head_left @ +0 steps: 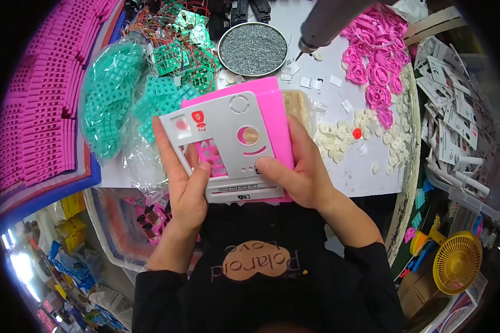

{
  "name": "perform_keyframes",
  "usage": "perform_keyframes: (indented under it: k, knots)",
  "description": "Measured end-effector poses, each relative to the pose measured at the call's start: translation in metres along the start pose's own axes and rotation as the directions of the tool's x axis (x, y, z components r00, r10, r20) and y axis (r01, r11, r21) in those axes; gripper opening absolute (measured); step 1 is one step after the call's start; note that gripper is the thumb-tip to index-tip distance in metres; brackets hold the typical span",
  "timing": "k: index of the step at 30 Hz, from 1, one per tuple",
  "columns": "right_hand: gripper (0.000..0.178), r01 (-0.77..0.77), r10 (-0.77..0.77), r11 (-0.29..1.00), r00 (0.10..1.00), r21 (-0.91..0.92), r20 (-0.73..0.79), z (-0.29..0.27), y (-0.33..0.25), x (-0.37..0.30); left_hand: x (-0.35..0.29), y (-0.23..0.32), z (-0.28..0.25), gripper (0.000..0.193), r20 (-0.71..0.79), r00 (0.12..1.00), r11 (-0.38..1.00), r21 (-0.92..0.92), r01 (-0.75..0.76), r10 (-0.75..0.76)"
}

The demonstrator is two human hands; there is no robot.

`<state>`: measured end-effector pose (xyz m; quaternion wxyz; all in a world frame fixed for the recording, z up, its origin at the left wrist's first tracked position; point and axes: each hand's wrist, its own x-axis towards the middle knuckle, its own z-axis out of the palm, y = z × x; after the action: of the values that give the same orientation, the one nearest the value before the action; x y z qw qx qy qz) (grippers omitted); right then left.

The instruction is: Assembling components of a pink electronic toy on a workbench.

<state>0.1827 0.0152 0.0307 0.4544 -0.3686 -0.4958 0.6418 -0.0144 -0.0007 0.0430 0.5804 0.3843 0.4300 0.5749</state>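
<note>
Both grips (184, 194) (305, 178) pinch white panel (225, 126) sides and perhaps pink shell (278, 127), top edges free

And on the white table (366, 180), green boards (169, 58) crowd left of the bowl (254, 75), pink rings (377, 94) right, pale discs (332, 145) lower right!

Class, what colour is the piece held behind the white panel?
The rear piece is bright pink; the head view shows it.

The left hand (184, 194) sits near 8 o'clock, fingers (165, 151) stretched toward 11, thumb (199, 176) slanting to 1. The right hand (306, 177) sits near 3 o'clock, thumb pointing toward 10. Both hands grip. The left forearm (172, 251) slants in from 7 o'clock, the right forearm (350, 219) from about 4.
</note>
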Motion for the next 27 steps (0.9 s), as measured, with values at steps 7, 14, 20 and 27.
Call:
perform_keyframes:
  k: [7, 14, 20, 27]
  knots:
    - [0.058, 0.043, -0.044, 0.992, 0.999, -0.116, -0.013, 0.003, 0.001, -0.003, 0.000, 0.000, -0.002, 0.103, -0.032, 0.999, 1.000, 0.023, 0.021, -0.020]
    - [0.059, 0.051, -0.050, 0.992, 0.999, -0.111, 0.011, 0.007, -0.003, -0.002, -0.006, -0.002, -0.005, 0.105, -0.064, 0.992, 0.990, -0.091, 0.105, -0.111]
    - [0.059, 0.098, -0.098, 0.991, 0.995, -0.092, 0.007, 0.009, 0.000, -0.005, -0.008, -0.006, -0.005, 0.102, -0.056, 0.988, 0.988, -0.065, 0.142, -0.146]
    - [0.060, 0.133, -0.131, 0.980, 0.991, -0.151, 0.024, 0.009, 0.004, -0.005, -0.013, -0.008, -0.010, 0.099, -0.097, 0.982, 0.987, -0.016, 0.160, -0.160]
